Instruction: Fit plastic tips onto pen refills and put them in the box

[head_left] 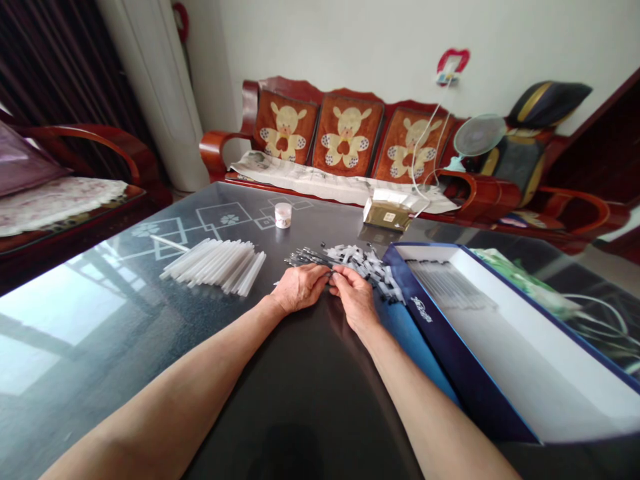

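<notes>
Beside pinching left hand [300,288] and right hand [354,299], blue box [453,353] of thin tubes [447,285]

A hand could pass along the glass tabletop [75,333] left of the left hand [300,288], as far as a fanned row of white plastic tubes [215,267]. Just beyond both hands lies a heap of small plastic parts [357,265]. An open blue box [480,347] blocks the way right of the right hand [354,299]. Farther ahead, past the heap, stand a small white jar [283,215] and a cardboard packet [387,212].
</notes>
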A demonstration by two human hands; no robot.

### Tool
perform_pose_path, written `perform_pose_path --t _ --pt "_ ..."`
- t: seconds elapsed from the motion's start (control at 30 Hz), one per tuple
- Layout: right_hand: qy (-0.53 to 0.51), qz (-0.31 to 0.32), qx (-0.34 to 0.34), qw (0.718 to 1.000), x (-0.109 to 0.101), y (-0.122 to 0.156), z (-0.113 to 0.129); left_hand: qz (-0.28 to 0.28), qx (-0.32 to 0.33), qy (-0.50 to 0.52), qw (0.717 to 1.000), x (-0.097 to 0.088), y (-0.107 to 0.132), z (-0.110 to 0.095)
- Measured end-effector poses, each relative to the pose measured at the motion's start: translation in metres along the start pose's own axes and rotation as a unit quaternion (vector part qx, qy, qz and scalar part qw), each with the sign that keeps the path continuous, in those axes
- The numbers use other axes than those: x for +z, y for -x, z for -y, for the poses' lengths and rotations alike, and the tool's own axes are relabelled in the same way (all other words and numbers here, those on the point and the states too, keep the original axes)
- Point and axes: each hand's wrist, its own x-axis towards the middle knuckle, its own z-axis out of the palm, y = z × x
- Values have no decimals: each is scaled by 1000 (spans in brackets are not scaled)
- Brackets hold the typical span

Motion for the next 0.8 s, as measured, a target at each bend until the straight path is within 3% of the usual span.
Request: perform_pose_path --t 0.57,0.8 --pt "39 33 -4 999 -3 -3 -4 -11 -7 12 1000 1 -1 3" --pt "64 52 -4 997 -4 -3 -1 0 -13 -34 999 -2 0 0"
